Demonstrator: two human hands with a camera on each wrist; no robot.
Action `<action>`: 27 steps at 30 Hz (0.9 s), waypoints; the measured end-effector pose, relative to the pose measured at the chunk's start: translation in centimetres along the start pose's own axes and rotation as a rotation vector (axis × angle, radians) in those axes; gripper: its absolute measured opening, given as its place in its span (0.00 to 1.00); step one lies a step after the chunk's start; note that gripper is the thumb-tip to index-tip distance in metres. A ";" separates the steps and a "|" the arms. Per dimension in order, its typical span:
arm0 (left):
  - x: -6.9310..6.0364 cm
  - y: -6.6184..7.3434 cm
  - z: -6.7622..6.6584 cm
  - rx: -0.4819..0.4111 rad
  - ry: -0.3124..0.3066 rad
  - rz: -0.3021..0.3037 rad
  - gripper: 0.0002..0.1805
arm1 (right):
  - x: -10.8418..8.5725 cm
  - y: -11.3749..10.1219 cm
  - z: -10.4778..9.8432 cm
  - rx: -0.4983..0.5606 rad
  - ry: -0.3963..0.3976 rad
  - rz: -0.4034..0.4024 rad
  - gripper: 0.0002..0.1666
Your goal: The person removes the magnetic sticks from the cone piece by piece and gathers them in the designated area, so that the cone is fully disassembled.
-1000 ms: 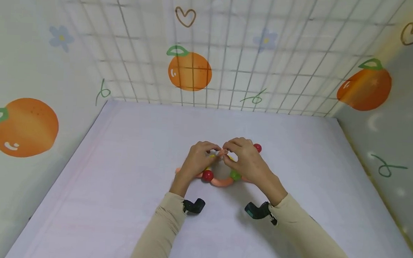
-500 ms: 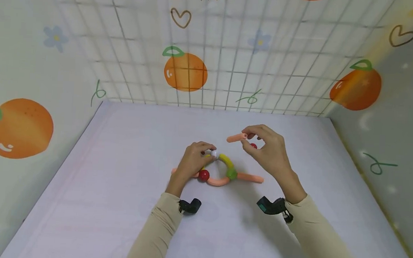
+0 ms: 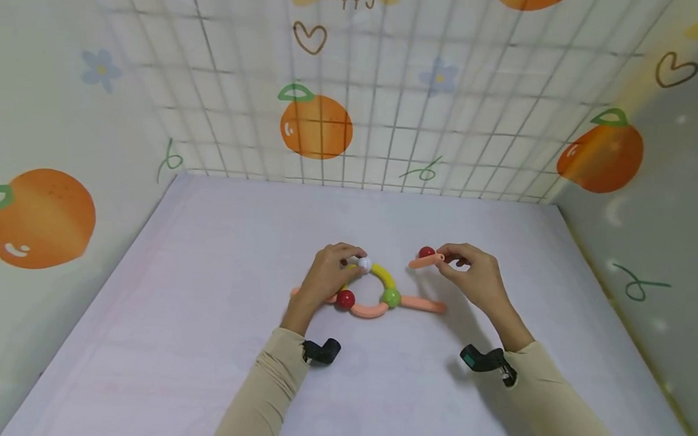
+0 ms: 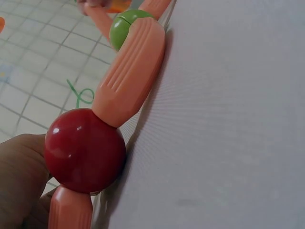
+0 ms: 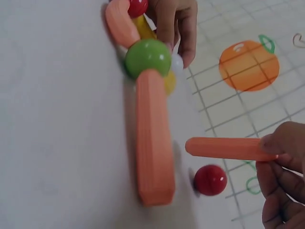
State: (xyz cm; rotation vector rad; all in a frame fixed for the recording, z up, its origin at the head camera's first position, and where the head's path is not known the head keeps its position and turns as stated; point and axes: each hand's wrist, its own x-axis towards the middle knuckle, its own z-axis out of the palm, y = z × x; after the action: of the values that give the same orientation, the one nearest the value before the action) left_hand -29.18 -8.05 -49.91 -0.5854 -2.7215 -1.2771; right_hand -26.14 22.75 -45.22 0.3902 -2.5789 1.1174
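My left hand (image 3: 325, 273) pinches the white ball (image 3: 364, 265) at the top of a ring of joined pieces. The ring has yellow curved rods (image 3: 384, 275), a red ball (image 3: 345, 299), a green ball (image 3: 391, 298) and an orange curved rod (image 3: 369, 310) at the bottom. A straight orange rod (image 3: 423, 305) sticks out right from the green ball; another piece on the left is mostly behind my hand. My right hand (image 3: 476, 274) holds a loose orange rod (image 5: 224, 148) by one end, clear of the ring. Beside that rod is a separate red ball (image 5: 210, 180).
The pieces lie on a white table surface (image 3: 199, 368). Behind it stands a wire grid (image 3: 384, 121) covered by a sheet printed with oranges, and printed walls rise at the left (image 3: 35, 109) and right (image 3: 669, 215).
My right hand has moved away from the white ball to the right, taking the orange rod along, and has come down beside the loose red ball. My left hand has stayed at the white ball.
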 end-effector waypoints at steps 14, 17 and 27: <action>-0.1 0.3 -0.1 0.009 -0.007 -0.011 0.14 | 0.3 3.6 -0.7 -0.073 -0.151 0.031 0.11; 0.0 0.3 0.0 0.005 -0.007 -0.023 0.14 | 0.4 4.1 -0.8 -0.098 -0.173 0.011 0.10; -0.1 0.1 -0.1 -0.011 -0.011 -0.040 0.14 | 0.4 5.2 -0.3 -0.148 -0.256 -0.010 0.11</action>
State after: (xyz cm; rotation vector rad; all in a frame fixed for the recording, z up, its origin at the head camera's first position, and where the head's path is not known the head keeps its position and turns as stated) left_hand -29.06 -8.06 -49.82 -0.5436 -2.7505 -1.3021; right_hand -28.39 26.35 -48.31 0.5410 -2.8552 0.9171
